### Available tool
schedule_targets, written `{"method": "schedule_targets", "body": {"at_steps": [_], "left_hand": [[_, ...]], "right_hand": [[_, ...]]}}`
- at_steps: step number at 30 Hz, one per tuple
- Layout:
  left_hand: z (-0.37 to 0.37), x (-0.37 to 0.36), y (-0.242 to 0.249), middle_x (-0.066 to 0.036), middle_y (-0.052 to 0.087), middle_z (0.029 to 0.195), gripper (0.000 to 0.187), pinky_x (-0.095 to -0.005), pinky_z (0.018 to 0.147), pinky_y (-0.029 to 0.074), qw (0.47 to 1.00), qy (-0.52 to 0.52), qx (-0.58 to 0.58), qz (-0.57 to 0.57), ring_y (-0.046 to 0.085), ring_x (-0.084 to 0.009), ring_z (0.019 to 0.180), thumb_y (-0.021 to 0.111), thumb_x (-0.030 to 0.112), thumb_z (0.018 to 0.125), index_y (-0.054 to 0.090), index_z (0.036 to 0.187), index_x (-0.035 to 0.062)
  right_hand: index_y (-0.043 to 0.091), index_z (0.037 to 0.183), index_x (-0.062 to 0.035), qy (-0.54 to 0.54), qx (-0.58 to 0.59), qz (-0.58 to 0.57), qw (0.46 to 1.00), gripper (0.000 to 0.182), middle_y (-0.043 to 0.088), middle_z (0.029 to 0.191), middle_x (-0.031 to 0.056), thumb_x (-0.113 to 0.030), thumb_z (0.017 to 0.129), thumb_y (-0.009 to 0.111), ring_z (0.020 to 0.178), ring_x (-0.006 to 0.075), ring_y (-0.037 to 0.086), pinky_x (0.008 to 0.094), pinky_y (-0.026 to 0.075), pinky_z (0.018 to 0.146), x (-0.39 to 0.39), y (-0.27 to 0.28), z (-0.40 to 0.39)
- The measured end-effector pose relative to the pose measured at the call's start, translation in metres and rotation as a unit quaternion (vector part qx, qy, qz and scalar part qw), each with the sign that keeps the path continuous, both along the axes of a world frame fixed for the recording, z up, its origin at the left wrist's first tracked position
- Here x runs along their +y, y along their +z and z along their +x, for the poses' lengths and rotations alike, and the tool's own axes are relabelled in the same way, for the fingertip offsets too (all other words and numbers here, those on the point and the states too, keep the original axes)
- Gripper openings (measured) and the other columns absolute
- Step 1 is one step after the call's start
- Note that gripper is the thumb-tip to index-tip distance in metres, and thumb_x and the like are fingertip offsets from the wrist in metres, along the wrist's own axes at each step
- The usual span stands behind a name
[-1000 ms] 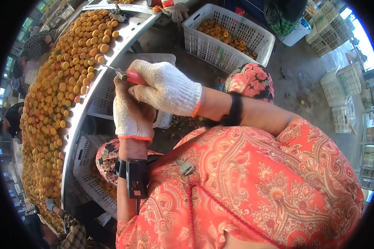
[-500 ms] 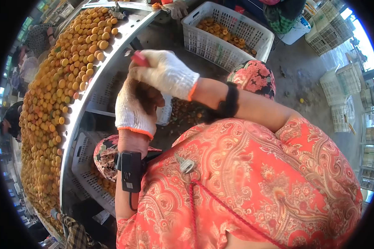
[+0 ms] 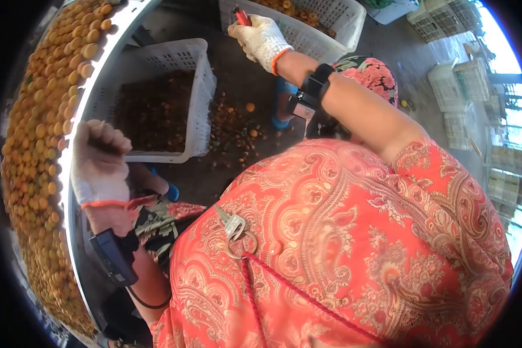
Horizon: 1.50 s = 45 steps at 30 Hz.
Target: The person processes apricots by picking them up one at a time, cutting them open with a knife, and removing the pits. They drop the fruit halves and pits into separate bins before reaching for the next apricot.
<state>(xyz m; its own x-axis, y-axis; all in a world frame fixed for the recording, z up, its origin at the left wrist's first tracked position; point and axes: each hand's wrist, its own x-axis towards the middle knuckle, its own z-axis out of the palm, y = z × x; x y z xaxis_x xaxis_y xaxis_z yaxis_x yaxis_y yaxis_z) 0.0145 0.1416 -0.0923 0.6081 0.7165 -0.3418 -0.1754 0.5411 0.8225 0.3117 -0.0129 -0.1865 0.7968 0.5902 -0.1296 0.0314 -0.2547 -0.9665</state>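
My right hand (image 3: 262,42), in a white knit glove with an orange cuff, grips a small red-handled tool (image 3: 242,17) with a short metal end. It is over the near side of a white crate (image 3: 345,37) that holds split orange fruit (image 3: 296,8). My left hand (image 3: 101,165), also gloved, is at the metal rim (image 3: 69,191) of a sorting table, palm turned inward. Its fingers are half curled, and no fruit shows in the palm. Beside that hand, whole apricots (image 3: 35,168) are heaped on the table.
Under the table edge stands a white crate (image 3: 203,93) of dark brown pits (image 3: 153,110). Loose pits and scraps (image 3: 235,130) are scattered on the floor. Stacked crates (image 3: 446,20) stand at right. Keys (image 3: 233,225) hang from a red cord on my chest.
My hands, close together before, have separated: the left went to the table rim, the right toward the split-fruit crate with the red tool. The view has shifted, revealing the pit crate.
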Motion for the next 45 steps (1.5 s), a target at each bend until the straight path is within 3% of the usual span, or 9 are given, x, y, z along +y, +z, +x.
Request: {"method": "schedule_targets", "body": {"at_steps": [8, 13, 19, 26, 30, 33, 37, 38, 45], "left_hand": [[0.041, 0.054, -0.063, -0.003, 0.052, 0.068, 0.020, -0.0312, 0.056, 0.038, 0.986, -0.075, 0.148, -0.017, 0.049, -0.0174, 0.059, 0.062, 0.023, 0.093, 0.060, 0.081, 0.0062], [0.060, 0.083, -0.112, 0.001, 0.052, 0.067, 0.015, -0.0283, 0.054, 0.040, 0.928, -0.181, 0.312, 0.094, 0.050, -0.0116, 0.056, 0.059, 0.021, 0.090, 0.061, 0.082, 0.0085], [0.062, 0.084, -0.225, -0.008, 0.071, 0.100, 0.023, -0.0325, 0.085, 0.051, 0.700, -0.565, 0.353, 0.257, 0.064, -0.0170, 0.095, 0.064, 0.015, 0.088, 0.067, 0.107, 0.0015], [0.074, 0.047, -0.258, -0.017, 0.067, 0.120, 0.056, -0.0381, 0.090, 0.052, 0.537, -0.659, 0.476, 0.226, 0.066, -0.0323, 0.109, 0.069, 0.023, 0.087, 0.051, 0.140, 0.0184], [0.042, 0.043, -0.316, -0.014, 0.071, 0.108, 0.046, -0.0377, 0.082, 0.053, 0.697, -0.597, 0.385, 0.100, 0.068, -0.0269, 0.098, 0.074, 0.018, 0.081, 0.061, 0.124, 0.0138], [0.048, 0.041, -0.304, -0.005, 0.071, 0.108, 0.044, -0.0326, 0.082, 0.053, 0.612, -0.652, 0.438, 0.092, 0.065, -0.0153, 0.095, 0.059, -0.003, 0.087, 0.062, 0.129, 0.0102], [0.050, 0.039, -0.299, -0.007, 0.072, 0.102, 0.037, -0.0323, 0.073, 0.054, 0.592, -0.648, 0.430, 0.210, 0.066, -0.0158, 0.085, 0.058, 0.004, 0.090, 0.064, 0.126, 0.0099], [0.063, 0.037, -0.264, -0.013, 0.070, 0.103, 0.034, -0.0340, 0.076, 0.054, 0.693, -0.558, 0.446, 0.100, 0.068, -0.0226, 0.087, 0.057, 0.000, 0.083, 0.066, 0.114, 0.0083], [0.071, 0.082, -0.180, -0.008, 0.065, 0.090, 0.023, -0.0299, 0.053, 0.048, 0.811, -0.409, 0.414, 0.062, 0.059, -0.0156, 0.062, 0.057, 0.002, 0.087, 0.066, 0.108, 0.0072]], "right_hand": [[0.066, 0.105, -0.0060, -0.074, 0.086, -0.248, 0.962, 0.029, 0.069, 0.088, 0.0157, -0.028, 0.086, 0.063, 0.078, 0.0326, 0.068, 0.0407, 0.053, 0.069, -0.045, -0.237, 0.014], [0.065, 0.111, -0.0059, -0.047, 0.139, -0.402, 0.904, 0.034, 0.070, 0.091, 0.0157, -0.027, 0.085, 0.064, 0.077, 0.0349, 0.071, 0.0429, 0.056, 0.064, -0.047, -0.231, -0.014], [0.063, 0.104, -0.0022, -0.027, 0.151, -0.444, 0.883, 0.041, 0.070, 0.088, 0.0168, -0.038, 0.085, 0.067, 0.066, 0.0337, 0.070, 0.0407, 0.054, 0.056, -0.049, -0.265, -0.021], [0.059, 0.111, 0.0018, -0.029, 0.096, -0.525, 0.845, 0.056, 0.069, 0.090, 0.0166, -0.049, 0.087, 0.063, 0.078, 0.0320, 0.071, 0.0433, 0.056, 0.053, -0.034, -0.308, -0.041], [0.055, 0.112, 0.0040, -0.055, 0.110, -0.548, 0.828, 0.056, 0.070, 0.091, 0.0212, -0.047, 0.089, 0.059, 0.081, 0.0367, 0.071, 0.0460, 0.056, 0.064, -0.032, -0.308, -0.045], [0.054, 0.113, 0.0046, -0.053, 0.113, -0.539, 0.833, 0.054, 0.071, 0.094, 0.0237, -0.045, 0.091, 0.056, 0.088, 0.0390, 0.071, 0.0480, 0.057, 0.075, -0.033, -0.303, -0.044], [0.054, 0.112, 0.0025, -0.050, 0.131, -0.542, 0.829, 0.051, 0.071, 0.093, 0.0234, -0.044, 0.091, 0.058, 0.080, 0.0393, 0.071, 0.0455, 0.058, 0.068, -0.024, -0.281, -0.039], [0.056, 0.114, 0.0019, -0.053, 0.150, -0.534, 0.830, 0.050, 0.070, 0.094, 0.0243, -0.042, 0.089, 0.058, 0.076, 0.0388, 0.071, 0.0439, 0.059, 0.063, -0.023, -0.275, -0.037], [0.062, 0.111, 0.0016, -0.023, 0.061, -0.498, 0.865, 0.051, 0.069, 0.106, 0.0255, -0.039, 0.080, 0.064, 0.105, 0.0406, 0.066, 0.0457, 0.052, 0.087, -0.038, -0.276, -0.032]]}}
